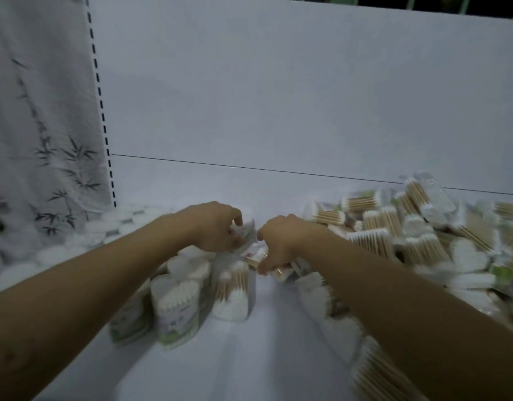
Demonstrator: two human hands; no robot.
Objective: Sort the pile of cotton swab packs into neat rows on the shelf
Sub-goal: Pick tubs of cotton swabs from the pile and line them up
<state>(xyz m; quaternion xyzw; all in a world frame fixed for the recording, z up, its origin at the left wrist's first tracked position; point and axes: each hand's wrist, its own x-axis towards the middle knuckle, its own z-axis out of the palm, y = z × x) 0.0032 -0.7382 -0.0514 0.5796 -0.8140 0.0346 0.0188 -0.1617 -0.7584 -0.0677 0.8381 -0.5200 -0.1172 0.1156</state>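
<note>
On the white metal shelf (264,357), toward its middle, both hands work side by side. The left hand (217,227) has its grip curled round a clear plastic pack of cotton swabs (247,230), held at the back of a short row of upright swab packs (177,302). The right hand (281,247) pinches another slim pack of wooden-stick swabs (256,255) just beside it. By my reckoning the job is barely begun: only a few packs stand in order, while the big jumbled pile of swab packs (423,233) fills the shelf's right side, well apart from the round white cotton pads (125,224) on the left.
</note>
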